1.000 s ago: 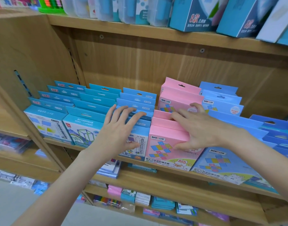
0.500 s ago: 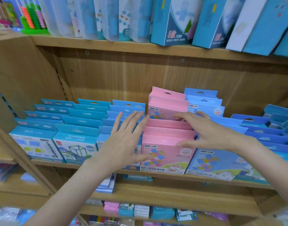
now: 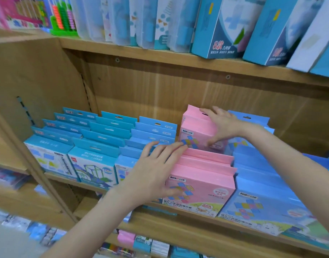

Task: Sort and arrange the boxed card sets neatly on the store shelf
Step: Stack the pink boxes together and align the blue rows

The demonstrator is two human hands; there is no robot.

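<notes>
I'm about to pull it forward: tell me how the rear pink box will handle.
The rear pink box looks like thin, probably light card, and the right hand grips it alone. Standing tall and slim, it may tip. Its smooth faces might slide easily.

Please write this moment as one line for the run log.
left hand: flat on front pink boxes | right hand: grips rear pink box | shelf: sorting unfinished

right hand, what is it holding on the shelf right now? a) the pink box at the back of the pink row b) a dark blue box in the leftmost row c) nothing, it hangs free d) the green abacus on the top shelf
a: the right hand has its fingers over the top and its thumb on the front of the rear pink box, which stands behind the front pink boxes.
</notes>
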